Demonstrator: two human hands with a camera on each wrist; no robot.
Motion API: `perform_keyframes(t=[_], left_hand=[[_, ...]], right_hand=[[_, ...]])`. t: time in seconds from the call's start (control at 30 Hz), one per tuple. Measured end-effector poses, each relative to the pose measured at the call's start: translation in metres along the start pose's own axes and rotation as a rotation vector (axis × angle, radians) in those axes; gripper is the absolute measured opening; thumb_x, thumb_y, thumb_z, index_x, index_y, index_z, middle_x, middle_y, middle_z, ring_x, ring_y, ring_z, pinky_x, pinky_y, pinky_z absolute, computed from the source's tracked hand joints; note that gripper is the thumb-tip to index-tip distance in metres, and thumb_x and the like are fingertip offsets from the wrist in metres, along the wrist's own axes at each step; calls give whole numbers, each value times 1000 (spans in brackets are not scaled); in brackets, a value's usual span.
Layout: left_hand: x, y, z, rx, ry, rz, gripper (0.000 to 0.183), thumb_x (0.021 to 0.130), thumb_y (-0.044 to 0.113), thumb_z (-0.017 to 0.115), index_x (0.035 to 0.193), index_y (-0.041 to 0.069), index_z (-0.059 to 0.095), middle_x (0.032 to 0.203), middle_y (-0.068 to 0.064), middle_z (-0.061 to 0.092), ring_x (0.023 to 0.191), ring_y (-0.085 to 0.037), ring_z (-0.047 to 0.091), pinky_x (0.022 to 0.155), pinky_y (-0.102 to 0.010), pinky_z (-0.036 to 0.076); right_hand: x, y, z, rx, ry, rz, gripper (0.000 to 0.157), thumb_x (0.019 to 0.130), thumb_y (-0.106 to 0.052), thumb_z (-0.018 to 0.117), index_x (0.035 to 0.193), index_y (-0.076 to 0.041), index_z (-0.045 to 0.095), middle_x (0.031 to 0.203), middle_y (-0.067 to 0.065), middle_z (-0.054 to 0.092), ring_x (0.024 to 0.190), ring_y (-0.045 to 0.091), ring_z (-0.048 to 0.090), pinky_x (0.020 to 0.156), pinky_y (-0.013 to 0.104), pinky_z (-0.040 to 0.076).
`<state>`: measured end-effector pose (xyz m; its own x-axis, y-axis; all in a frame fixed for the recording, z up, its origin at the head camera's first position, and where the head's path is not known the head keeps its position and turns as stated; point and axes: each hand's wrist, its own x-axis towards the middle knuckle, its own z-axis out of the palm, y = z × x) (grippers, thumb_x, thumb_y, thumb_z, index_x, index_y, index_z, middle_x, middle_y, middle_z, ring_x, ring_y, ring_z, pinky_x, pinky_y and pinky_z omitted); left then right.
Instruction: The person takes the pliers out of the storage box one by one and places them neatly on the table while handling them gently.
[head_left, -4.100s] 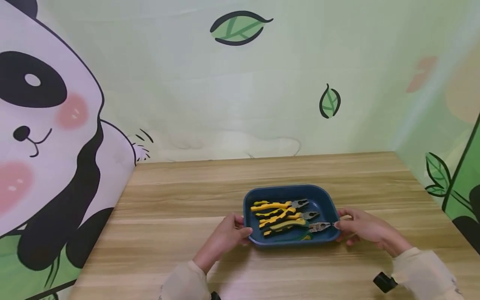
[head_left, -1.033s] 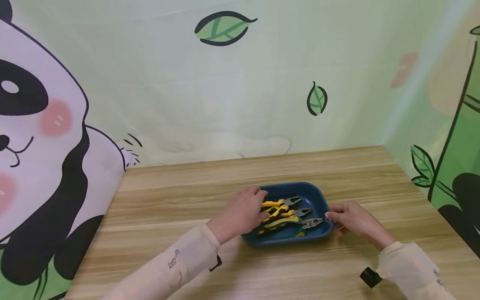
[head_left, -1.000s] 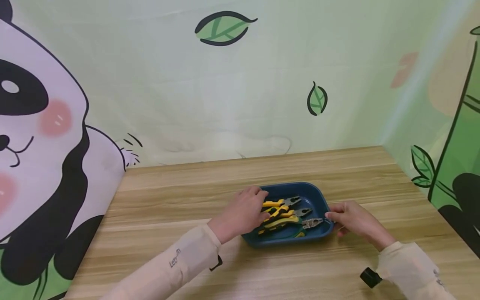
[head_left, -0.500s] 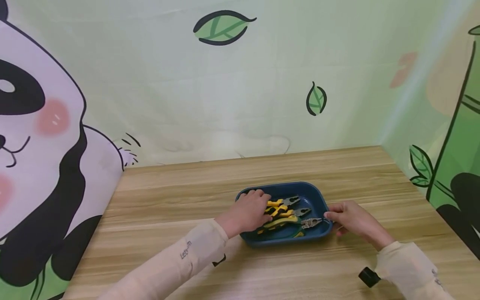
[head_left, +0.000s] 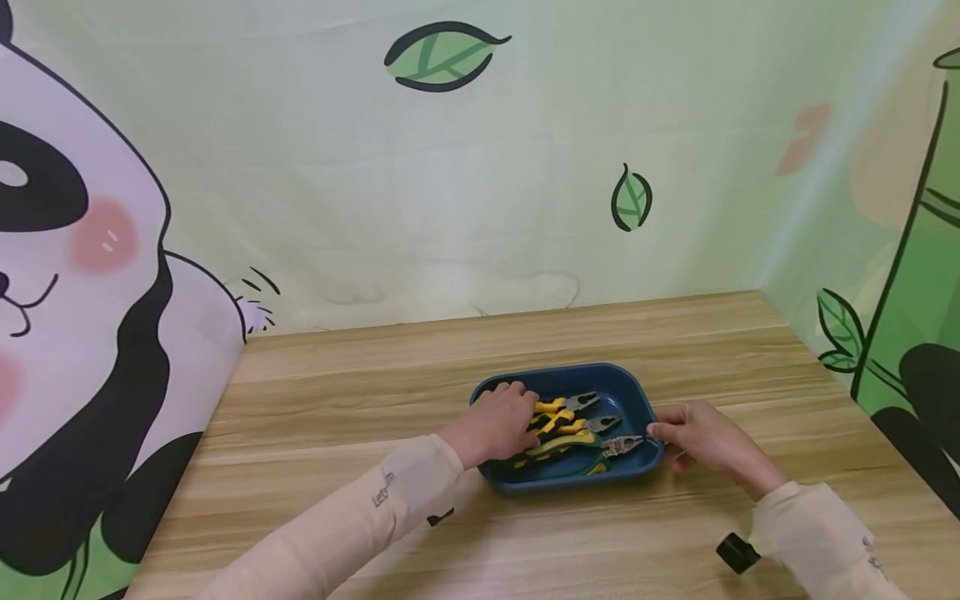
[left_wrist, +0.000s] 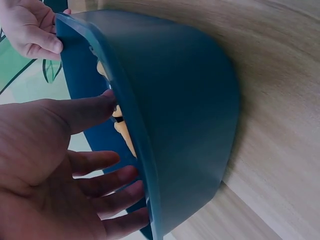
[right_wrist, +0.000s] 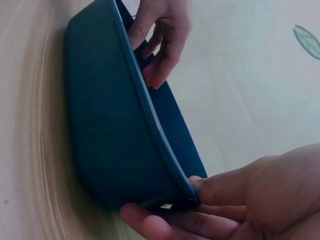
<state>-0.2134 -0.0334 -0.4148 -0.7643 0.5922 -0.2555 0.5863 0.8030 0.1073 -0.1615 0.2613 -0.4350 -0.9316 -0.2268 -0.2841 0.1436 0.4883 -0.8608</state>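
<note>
A blue plastic basin (head_left: 632,400) stands on the table, with several pliers lying in it. Their heads point right: the back pliers (head_left: 581,402), the middle pliers (head_left: 602,424) and the front pliers (head_left: 622,447) with green and yellow handles. My left hand (head_left: 497,423) reaches over the basin's left side to the yellow handles. In the left wrist view, its thumb and fingers are spread apart inside the rim, around yellow handles (left_wrist: 125,132) partly hidden by the wall. My right hand (head_left: 708,440) pinches the basin's right rim, thumb on top and fingers beneath, as the right wrist view shows.
The wooden table (head_left: 337,383) extends around the basin. Behind it hangs a pale green backdrop (head_left: 315,167) printed with a panda and leaves. A black wrist camera (head_left: 737,553) juts out from the right sleeve.
My left hand has left the basin's left edge and moved in over the handles, then slightly further right in the last second. My right hand keeps its hold on the rim.
</note>
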Motion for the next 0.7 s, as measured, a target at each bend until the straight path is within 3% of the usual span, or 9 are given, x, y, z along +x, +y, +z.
perform_keyframes(t=[0.7], left_hand=[[8, -1, 5, -31, -64, -18, 59, 98, 38, 73, 142, 3, 57, 131, -13, 58, 115, -24, 54, 104, -35, 48]], right_hand=[[0, -1, -1, -20, 0, -3, 29, 106, -4, 53, 122, 18, 63, 95, 12, 73, 75, 24, 69, 60, 33, 57]])
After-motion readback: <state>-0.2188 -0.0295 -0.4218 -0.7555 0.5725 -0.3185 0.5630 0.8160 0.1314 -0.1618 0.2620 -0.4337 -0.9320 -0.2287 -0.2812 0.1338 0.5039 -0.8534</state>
